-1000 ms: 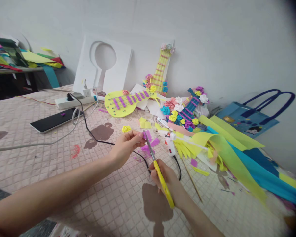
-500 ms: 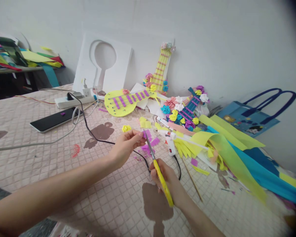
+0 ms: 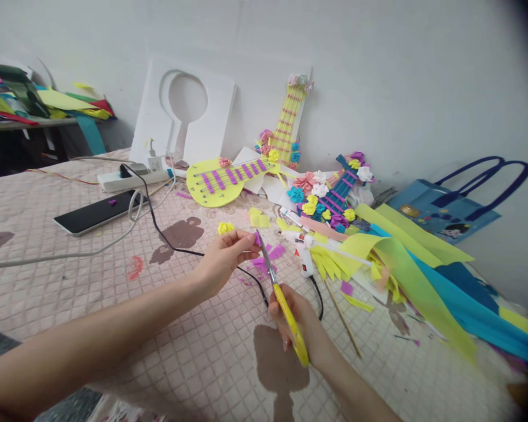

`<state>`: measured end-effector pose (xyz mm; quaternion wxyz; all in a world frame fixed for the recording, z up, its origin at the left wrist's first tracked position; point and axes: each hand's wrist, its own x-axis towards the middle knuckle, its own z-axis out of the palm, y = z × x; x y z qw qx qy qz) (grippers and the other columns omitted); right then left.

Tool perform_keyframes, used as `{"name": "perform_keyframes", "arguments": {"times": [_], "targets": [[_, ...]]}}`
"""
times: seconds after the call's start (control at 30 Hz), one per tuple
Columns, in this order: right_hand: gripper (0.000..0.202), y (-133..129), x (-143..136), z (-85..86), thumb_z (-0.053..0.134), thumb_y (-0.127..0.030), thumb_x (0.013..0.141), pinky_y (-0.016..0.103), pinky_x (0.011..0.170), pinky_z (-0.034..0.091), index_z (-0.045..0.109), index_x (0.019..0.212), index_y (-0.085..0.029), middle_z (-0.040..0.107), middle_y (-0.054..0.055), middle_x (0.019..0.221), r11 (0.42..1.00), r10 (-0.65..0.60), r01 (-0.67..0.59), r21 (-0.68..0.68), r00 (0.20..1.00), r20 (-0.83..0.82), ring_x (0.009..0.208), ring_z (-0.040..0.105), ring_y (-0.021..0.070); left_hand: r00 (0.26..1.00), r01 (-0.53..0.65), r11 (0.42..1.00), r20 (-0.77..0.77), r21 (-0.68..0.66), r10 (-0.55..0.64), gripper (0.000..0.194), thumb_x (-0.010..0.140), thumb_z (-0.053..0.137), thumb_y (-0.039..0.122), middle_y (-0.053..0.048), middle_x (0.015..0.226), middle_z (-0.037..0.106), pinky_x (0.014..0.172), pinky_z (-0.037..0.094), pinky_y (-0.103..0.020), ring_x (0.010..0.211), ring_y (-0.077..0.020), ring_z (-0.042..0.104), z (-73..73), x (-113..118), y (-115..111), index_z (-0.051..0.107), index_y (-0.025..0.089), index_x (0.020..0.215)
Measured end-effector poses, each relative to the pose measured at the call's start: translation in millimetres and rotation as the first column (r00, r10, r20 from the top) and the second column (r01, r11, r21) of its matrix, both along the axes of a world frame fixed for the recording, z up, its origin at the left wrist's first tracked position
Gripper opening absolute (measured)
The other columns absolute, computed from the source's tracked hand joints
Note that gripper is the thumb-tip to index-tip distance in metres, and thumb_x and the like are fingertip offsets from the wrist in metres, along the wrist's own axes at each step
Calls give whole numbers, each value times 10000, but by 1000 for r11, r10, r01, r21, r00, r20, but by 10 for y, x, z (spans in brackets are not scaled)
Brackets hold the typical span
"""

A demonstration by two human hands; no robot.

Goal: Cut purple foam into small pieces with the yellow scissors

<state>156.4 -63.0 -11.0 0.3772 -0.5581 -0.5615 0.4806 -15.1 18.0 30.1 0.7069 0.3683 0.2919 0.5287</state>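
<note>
My left hand (image 3: 224,259) pinches a small piece of purple paper (image 3: 257,238) between thumb and fingers. In my right hand (image 3: 297,316) are yellow-handled scissors (image 3: 289,319), their blades pointing up and away at the edge of that piece. Several purple paper scraps (image 3: 266,262) lie on the cloth just beyond the blades. A yellow paper flower (image 3: 224,228) and some yellow paper squares (image 3: 259,218) rest behind my left hand. Close by on the right is a white hot glue gun (image 3: 305,258) with a black cord.
A yellow guitar-shaped craft (image 3: 217,184) and a blue one with paper flowers (image 3: 341,190) lie at the back. Yellow crepe paper (image 3: 413,281), a wooden stick (image 3: 343,319) and a blue bag (image 3: 444,208) are on the right. Left are a black phone-like slab (image 3: 99,214) and a power strip (image 3: 132,180).
The purple piece at the blade tips looks smaller, with less of it showing to the right of the scissors. Both hands have stayed almost in place.
</note>
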Motion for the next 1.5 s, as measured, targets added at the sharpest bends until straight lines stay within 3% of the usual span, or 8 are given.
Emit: {"name": "perform_keyframes", "arguments": {"times": [0.13, 0.23, 0.4, 0.5, 0.63, 0.8, 1.1, 1.5], "targets": [[583, 1, -5, 74, 572, -789, 700, 177, 278, 346, 432, 737, -225, 363, -126, 426, 994, 28, -33, -106, 998, -48, 278, 319, 49, 1000, 5, 1000, -25, -26, -6, 210, 731, 791, 292, -9, 707, 671, 729, 497, -254, 694, -110, 627, -3, -13, 23, 646, 141, 711], [633, 12, -5, 136, 580, -826, 654, 168, 288, 340, 436, 757, -218, 371, -128, 416, 993, -42, 22, -113, 983, -179, 286, 307, 42, 987, 119, 992, -100, -51, -124, 259, 686, 824, 319, -15, 699, 670, 714, 491, -255, 671, -109, 615, -41, -9, 15, 641, 136, 691], [442, 30, 30, 196, 716, -571, 748, 154, 343, 337, 460, 785, -213, 441, -109, 514, 987, -162, 151, -57, 923, -349, 349, 369, 38, 905, 326, 940, -254, -96, -340, 312, 663, 831, 385, -26, 662, 667, 671, 460, -251, 627, -106, 586, -142, 23, -61, 646, 134, 683], [317, 30, 53, 211, 740, -408, 768, 166, 378, 373, 491, 828, -221, 480, -105, 556, 974, -208, 227, 8, 903, -377, 379, 407, 47, 854, 396, 914, -330, -86, -401, 310, 677, 813, 398, -18, 666, 656, 684, 452, -253, 645, -108, 578, -176, 38, -99, 651, 134, 699], [264, 31, 65, 231, 751, -316, 724, 182, 395, 402, 530, 829, -218, 588, -68, 714, 970, -207, 240, 43, 905, -372, 417, 458, 47, 791, 468, 881, -416, -61, -449, 303, 707, 779, 400, -10, 679, 638, 694, 448, -265, 664, -116, 569, -191, 52, -113, 646, 128, 731], [263, 33, 62, 242, 738, -254, 680, 184, 379, 385, 526, 832, -221, 648, -52, 791, 977, -204, 213, -15, 911, -357, 409, 466, 44, 749, 511, 859, -468, -42, -468, 298, 727, 747, 395, 0, 664, 611, 661, 429, -262, 648, -115, 552, -207, 62, -121, 614, 129, 732], [283, 17, 54, 259, 730, -276, 673, 176, 373, 391, 511, 840, -209, 636, -45, 811, 976, -217, 209, -61, 913, -347, 409, 458, 34, 736, 510, 860, -513, -8, -441, 262, 730, 732, 363, 1, 667, 613, 634, 423, -263, 634, -116, 561, -232, 63, -108, 600, 137, 730], [269, 45, 66, 215, 721, -266, 686, 158, 349, 348, 499, 829, -213, 541, -94, 636, 981, -191, 185, -52, 919, -344, 374, 447, 41, 729, 518, 856, -527, 6, -437, 297, 748, 729, 386, 13, 682, 597, 580, 409, -229, 604, -88, 532, -208, 80, -108, 582, 131, 793]]}}
